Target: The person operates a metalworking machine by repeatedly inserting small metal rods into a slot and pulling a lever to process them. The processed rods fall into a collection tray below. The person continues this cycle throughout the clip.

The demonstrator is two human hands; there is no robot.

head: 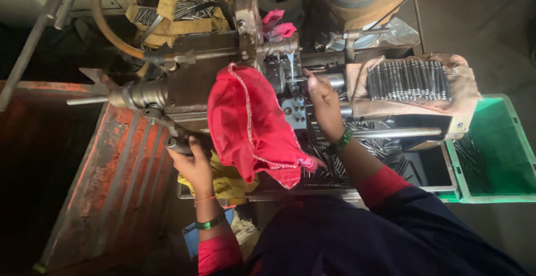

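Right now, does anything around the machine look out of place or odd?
A red cloth hangs draped over the machine, close beside the right hand at the spindle. Loose metal rods lie jumbled in the tray below.

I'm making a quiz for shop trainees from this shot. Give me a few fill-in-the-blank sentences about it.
1. The cloth draped over the machine is ____.
2. The left hand grips a ____ at the machine's front.
3. The crate at the far right is ____.
4. The metal rods lie in a row on a brown ____.

Missing words: red; handle; green; cloth
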